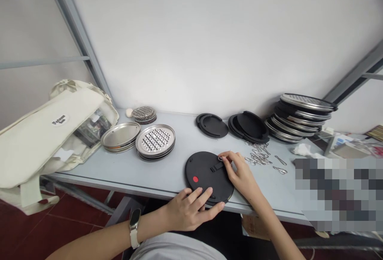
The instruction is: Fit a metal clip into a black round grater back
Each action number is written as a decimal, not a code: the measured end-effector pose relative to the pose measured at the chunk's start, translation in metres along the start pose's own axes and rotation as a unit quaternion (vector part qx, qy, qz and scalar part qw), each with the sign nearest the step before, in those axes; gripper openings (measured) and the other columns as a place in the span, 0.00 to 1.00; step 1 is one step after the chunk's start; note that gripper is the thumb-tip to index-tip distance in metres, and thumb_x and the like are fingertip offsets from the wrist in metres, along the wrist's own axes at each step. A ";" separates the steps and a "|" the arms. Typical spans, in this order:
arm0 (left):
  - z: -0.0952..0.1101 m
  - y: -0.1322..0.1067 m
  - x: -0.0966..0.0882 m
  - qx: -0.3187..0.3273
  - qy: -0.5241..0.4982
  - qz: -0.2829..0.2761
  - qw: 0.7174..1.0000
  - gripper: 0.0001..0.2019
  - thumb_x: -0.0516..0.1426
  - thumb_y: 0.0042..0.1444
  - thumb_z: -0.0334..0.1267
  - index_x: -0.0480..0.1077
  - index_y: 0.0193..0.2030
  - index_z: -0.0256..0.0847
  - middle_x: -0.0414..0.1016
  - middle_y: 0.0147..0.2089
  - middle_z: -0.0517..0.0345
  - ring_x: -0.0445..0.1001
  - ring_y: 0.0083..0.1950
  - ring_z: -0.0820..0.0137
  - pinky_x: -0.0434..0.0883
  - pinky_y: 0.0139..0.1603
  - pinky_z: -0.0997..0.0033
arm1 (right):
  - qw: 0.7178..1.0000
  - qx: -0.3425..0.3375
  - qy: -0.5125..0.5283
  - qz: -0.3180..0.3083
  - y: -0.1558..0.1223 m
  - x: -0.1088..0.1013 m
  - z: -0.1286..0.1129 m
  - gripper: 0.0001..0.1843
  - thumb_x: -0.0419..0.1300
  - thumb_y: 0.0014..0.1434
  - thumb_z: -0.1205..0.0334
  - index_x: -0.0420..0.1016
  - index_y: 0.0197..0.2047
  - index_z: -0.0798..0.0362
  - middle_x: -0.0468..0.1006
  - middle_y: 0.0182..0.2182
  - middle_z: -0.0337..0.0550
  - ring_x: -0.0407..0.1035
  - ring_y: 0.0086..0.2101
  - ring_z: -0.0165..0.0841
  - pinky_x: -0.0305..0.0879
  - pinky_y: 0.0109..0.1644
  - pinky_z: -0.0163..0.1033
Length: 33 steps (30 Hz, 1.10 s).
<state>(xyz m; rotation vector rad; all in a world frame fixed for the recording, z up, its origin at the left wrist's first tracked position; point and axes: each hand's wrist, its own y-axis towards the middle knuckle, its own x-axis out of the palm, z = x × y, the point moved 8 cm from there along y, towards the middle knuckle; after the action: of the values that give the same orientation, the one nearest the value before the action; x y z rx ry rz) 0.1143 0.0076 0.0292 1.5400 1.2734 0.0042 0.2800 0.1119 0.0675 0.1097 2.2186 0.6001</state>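
A round black plastic disc (206, 172) lies near the table's front edge, its face up, with a red dot and a raised slotted tab on it. My left hand (193, 208) holds its near edge, fingers spread over the rim. Above the tab, my right hand (237, 170) pinches a small metal wire loop (220, 158) between thumb and forefinger; most of the loop is hidden by the fingers. Several similar wire clips (259, 156) are scattered to the right of the disc.
Round graters (155, 140) and metal plates (121, 135) are stacked at the left, with smaller grater discs (144, 113) behind. Black discs (214, 126) and black trays (249, 126) lie along the wall. A tall stack (302, 116) stands at right; a cream bag (44, 132) hangs over the left end.
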 end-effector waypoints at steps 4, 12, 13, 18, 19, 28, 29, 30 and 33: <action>0.000 0.000 -0.001 0.000 -0.009 0.006 1.000 0.29 0.60 0.55 0.38 0.63 0.65 0.55 0.64 0.65 0.54 0.64 0.55 0.64 0.64 0.48 0.70 | 1.000 0.002 -0.006 -0.003 0.000 0.000 0.000 0.11 0.48 0.68 0.58 0.71 0.40 0.48 0.77 0.33 0.43 0.67 0.37 0.40 0.61 0.46 0.48; 0.000 0.000 0.000 0.001 -0.006 0.003 1.000 0.30 0.60 0.55 0.39 0.63 0.65 0.55 0.65 0.65 0.54 0.65 0.55 0.64 0.65 0.48 0.70 | 0.999 0.038 -0.028 -0.007 0.000 0.000 0.005 0.12 0.49 0.67 0.56 0.73 0.39 0.47 0.73 0.26 0.40 0.67 0.32 0.39 0.61 0.42 0.46; 0.000 0.000 0.000 0.002 -0.002 0.001 1.000 0.30 0.60 0.55 0.39 0.62 0.66 0.55 0.65 0.65 0.55 0.65 0.55 0.64 0.65 0.48 0.70 | 0.999 0.040 -0.031 -0.005 0.000 -0.001 0.006 0.12 0.49 0.67 0.56 0.73 0.39 0.47 0.72 0.25 0.40 0.67 0.32 0.39 0.61 0.42 0.46; 0.000 0.000 -0.001 0.000 -0.002 0.002 1.000 0.30 0.60 0.56 0.38 0.63 0.65 0.56 0.64 0.65 0.55 0.65 0.55 0.64 0.65 0.48 0.70 | 0.999 0.035 -0.031 -0.007 0.000 -0.001 0.006 0.13 0.47 0.68 0.57 0.71 0.38 0.48 0.75 0.28 0.41 0.68 0.32 0.39 0.62 0.42 0.45; 0.000 0.000 0.000 0.001 -0.004 0.002 1.000 0.29 0.60 0.56 0.39 0.63 0.65 0.55 0.64 0.65 0.55 0.65 0.55 0.64 0.65 0.48 0.70 | 0.999 0.031 -0.029 -0.009 0.000 -0.001 0.005 0.14 0.46 0.68 0.57 0.71 0.38 0.48 0.76 0.29 0.42 0.69 0.32 0.39 0.62 0.42 0.45; 0.000 0.000 -0.001 -0.002 -0.016 0.011 1.000 0.28 0.59 0.57 0.38 0.63 0.65 0.54 0.64 0.65 0.53 0.65 0.55 0.64 0.65 0.48 0.70 | 0.998 0.058 -0.013 -0.007 -0.001 0.000 0.012 0.10 0.45 0.69 0.56 0.65 0.44 0.48 0.78 0.30 0.42 0.69 0.33 0.41 0.61 0.41 0.44; -0.001 0.000 -0.001 -0.003 -0.018 0.011 1.000 0.28 0.59 0.57 0.38 0.63 0.65 0.54 0.64 0.65 0.53 0.64 0.55 0.64 0.65 0.48 0.70 | 0.998 0.063 -0.008 -0.009 -0.001 0.001 0.013 0.10 0.45 0.69 0.55 0.63 0.44 0.48 0.77 0.28 0.40 0.69 0.32 0.41 0.61 0.41 0.44; -0.001 0.001 -0.002 -0.001 -0.018 0.010 1.000 0.28 0.59 0.57 0.38 0.63 0.65 0.54 0.64 0.65 0.53 0.64 0.55 0.65 0.65 0.48 0.70 | 0.998 0.066 -0.004 -0.012 -0.001 0.001 0.013 0.09 0.45 0.69 0.55 0.62 0.44 0.47 0.76 0.26 0.39 0.68 0.31 0.41 0.61 0.40 0.44; -0.001 0.001 -0.002 -0.003 -0.014 0.008 1.000 0.29 0.58 0.57 0.37 0.62 0.66 0.55 0.63 0.66 0.53 0.64 0.56 0.65 0.65 0.48 0.71 | 0.998 0.059 -0.004 -0.016 -0.001 0.001 0.011 0.08 0.44 0.69 0.55 0.60 0.43 0.47 0.75 0.24 0.37 0.67 0.29 0.40 0.60 0.39 0.43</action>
<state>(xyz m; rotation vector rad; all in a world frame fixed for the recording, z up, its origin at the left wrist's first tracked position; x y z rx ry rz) 0.1139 0.0074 0.0315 1.5400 1.2382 -0.0048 0.2873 0.1154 0.0599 0.1371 2.2429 0.4490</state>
